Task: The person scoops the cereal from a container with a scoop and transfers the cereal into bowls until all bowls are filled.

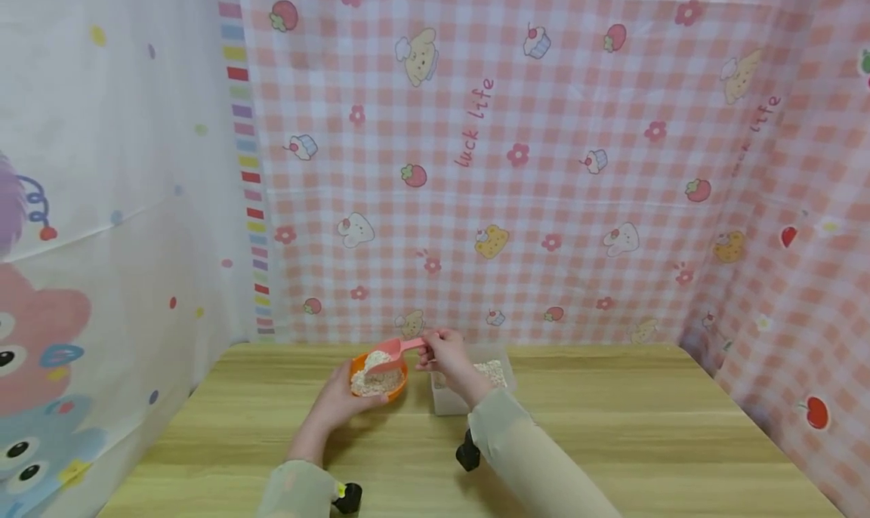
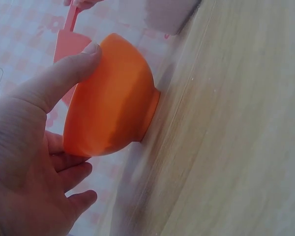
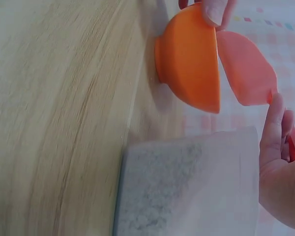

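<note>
An orange bowl (image 1: 402, 386) holds pale oat-like flakes (image 1: 372, 384). My left hand (image 1: 343, 399) grips this bowl by its side; in the left wrist view the thumb (image 2: 71, 73) lies at the rim and the other fingers go behind the wall. With my right hand (image 1: 448, 359) I hold a pink scoop (image 1: 389, 349) by its handle. The scoop is over the bowl, tilted, with flakes at its mouth. In the right wrist view the scoop's underside (image 3: 248, 71) shows beside the bowl's rim, while its contents are hidden there.
A translucent plastic box (image 1: 448, 405) with more flakes (image 1: 495, 372) stands right of the bowl, partly behind my right forearm. Both stand on a wood-grain table (image 1: 612, 435). A pink checked curtain (image 1: 476, 201) hangs along the back edge.
</note>
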`<state>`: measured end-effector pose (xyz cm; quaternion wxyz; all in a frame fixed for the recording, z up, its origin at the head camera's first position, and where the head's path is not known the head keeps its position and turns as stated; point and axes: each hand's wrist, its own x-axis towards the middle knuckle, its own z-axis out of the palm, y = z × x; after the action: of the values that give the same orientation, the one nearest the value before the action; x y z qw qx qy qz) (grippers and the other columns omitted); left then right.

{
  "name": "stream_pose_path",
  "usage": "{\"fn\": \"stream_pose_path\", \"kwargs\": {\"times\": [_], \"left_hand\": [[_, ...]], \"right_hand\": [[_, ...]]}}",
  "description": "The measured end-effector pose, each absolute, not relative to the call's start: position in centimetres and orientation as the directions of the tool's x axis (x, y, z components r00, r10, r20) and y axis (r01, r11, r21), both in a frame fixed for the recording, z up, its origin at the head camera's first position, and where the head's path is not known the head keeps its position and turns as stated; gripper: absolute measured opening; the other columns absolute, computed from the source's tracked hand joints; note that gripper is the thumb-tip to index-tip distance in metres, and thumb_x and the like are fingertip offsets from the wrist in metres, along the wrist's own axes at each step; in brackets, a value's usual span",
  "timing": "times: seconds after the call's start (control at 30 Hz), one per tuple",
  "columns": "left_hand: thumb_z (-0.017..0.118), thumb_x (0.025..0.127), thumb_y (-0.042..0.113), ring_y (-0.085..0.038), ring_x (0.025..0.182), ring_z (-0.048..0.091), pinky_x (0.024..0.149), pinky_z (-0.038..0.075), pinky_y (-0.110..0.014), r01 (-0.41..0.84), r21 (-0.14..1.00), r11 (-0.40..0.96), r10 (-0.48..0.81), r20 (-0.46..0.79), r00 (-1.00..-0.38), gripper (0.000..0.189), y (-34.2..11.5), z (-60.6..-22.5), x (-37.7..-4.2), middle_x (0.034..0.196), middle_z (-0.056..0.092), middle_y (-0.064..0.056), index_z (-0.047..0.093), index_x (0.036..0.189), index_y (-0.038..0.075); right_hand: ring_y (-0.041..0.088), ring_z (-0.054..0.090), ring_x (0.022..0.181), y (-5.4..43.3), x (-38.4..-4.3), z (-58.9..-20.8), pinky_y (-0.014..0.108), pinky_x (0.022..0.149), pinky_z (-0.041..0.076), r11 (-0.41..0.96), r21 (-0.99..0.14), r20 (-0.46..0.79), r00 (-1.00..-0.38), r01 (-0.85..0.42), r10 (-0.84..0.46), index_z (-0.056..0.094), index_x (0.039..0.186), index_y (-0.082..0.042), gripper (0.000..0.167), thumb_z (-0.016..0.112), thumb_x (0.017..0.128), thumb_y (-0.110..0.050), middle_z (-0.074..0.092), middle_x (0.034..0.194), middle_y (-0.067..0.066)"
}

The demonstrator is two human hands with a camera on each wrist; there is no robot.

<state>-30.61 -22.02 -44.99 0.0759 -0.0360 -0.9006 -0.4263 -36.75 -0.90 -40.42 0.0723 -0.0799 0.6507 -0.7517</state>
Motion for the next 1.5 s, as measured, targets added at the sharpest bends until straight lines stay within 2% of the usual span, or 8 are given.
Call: {"fn": "stream_pose_path", "kwargs": {"times": [0.17, 0.37, 0.47, 0.87, 1.1, 1.27, 1.5], "left_hand": [[0.085, 0.071, 0.037, -0.049, 0.13, 0.036, 0.105, 0.033, -0.06, 0.136, 0.77, 0.624, 0.003, 0.172, -0.985, 0.107, -21.9, -45.1, -30.7, 0.144, 0.034, -0.034, 0.026, 0.146, -0.012], [0.084, 0.072, 0.038, -0.05, 0.131, 0.035, 0.105, 0.032, -0.061, 0.127, 0.773, 0.622, 0.002, 0.161, -0.987, 0.108, -21.8, -44.9, -30.5, 0.145, 0.032, -0.036, 0.024, 0.146, -0.014], [0.084, 0.073, 0.039, -0.05, 0.131, 0.035, 0.105, 0.032, -0.061, 0.122, 0.78, 0.614, -0.003, 0.156, -0.988, 0.108, -21.8, -44.9, -30.6, 0.145, 0.031, -0.035, 0.024, 0.146, -0.013], [0.085, 0.071, 0.039, -0.05, 0.131, 0.035, 0.104, 0.032, -0.062, 0.132, 0.781, 0.611, -0.009, 0.174, -0.985, 0.11, -21.8, -45.3, -30.9, 0.146, 0.031, -0.035, 0.024, 0.147, -0.012], [0.084, 0.072, 0.041, -0.047, 0.132, 0.035, 0.106, 0.031, -0.061, 0.116, 0.775, 0.622, -0.01, 0.155, -0.988, 0.11, -22.0, -45.5, -30.9, 0.147, 0.031, -0.033, 0.023, 0.147, -0.011], [0.084, 0.072, 0.043, -0.048, 0.132, 0.035, 0.106, 0.031, -0.061, 0.107, 0.759, 0.642, -0.011, 0.148, -0.989, 0.111, -22.1, -45.5, -30.8, 0.147, 0.03, -0.032, 0.023, 0.147, -0.011], [0.084, 0.072, 0.043, -0.048, 0.132, 0.035, 0.106, 0.031, -0.061, 0.108, 0.763, 0.638, -0.008, 0.147, -0.989, 0.111, -21.9, -45.3, -30.8, 0.147, 0.031, -0.033, 0.023, 0.147, -0.012]], "right_hand": [[0.011, 0.054, 0.054, -1.9, -36.8, -40.7, 0.031, 0.059, 0.058, -0.111, -0.993, 0.051, -0.975, -0.028, -0.217, 0.057, 0.105, 0.014, 0.023, 0.047, 0.101, -0.007, 0.057, 0.073, 0.011], [0.015, 0.06, 0.057, -2.8, -36.6, -40.7, 0.035, 0.061, 0.059, -0.032, -0.998, 0.056, -0.974, -0.05, -0.221, 0.054, 0.087, 0.003, 0.019, 0.05, 0.101, -0.008, 0.063, 0.077, 0.015], [0.016, 0.061, 0.059, -3.2, -36.4, -40.4, 0.038, 0.065, 0.059, -0.007, -0.998, 0.067, -0.972, -0.068, -0.227, 0.053, 0.084, -0.001, 0.018, 0.052, 0.1, -0.009, 0.064, 0.079, 0.015], [0.018, 0.06, 0.061, -2.6, -36.0, -38.8, 0.039, 0.061, 0.059, 0.009, -0.992, 0.115, -0.95, -0.123, -0.291, 0.052, 0.084, -0.004, 0.018, 0.055, 0.099, -0.013, 0.061, 0.078, 0.011], [0.014, 0.057, 0.058, -1.1, -36.0, -37.9, 0.035, 0.055, 0.058, 0.001, -0.988, 0.146, -0.941, -0.153, -0.305, 0.054, 0.084, -0.002, 0.02, 0.054, 0.099, -0.014, 0.062, 0.078, 0.016], [0.015, 0.057, 0.057, 0.1, -36.0, -37.4, 0.035, 0.054, 0.058, 0.001, -0.988, 0.148, -0.946, -0.154, -0.289, 0.054, 0.083, -0.001, 0.02, 0.055, 0.099, -0.013, 0.061, 0.077, 0.016], [0.014, 0.057, 0.056, 1.3, -36.1, -37.1, 0.034, 0.055, 0.058, 0.009, -0.988, 0.149, -0.956, -0.157, -0.254, 0.056, 0.09, 0.002, 0.018, 0.057, 0.098, -0.014, 0.062, 0.077, 0.015]]}}
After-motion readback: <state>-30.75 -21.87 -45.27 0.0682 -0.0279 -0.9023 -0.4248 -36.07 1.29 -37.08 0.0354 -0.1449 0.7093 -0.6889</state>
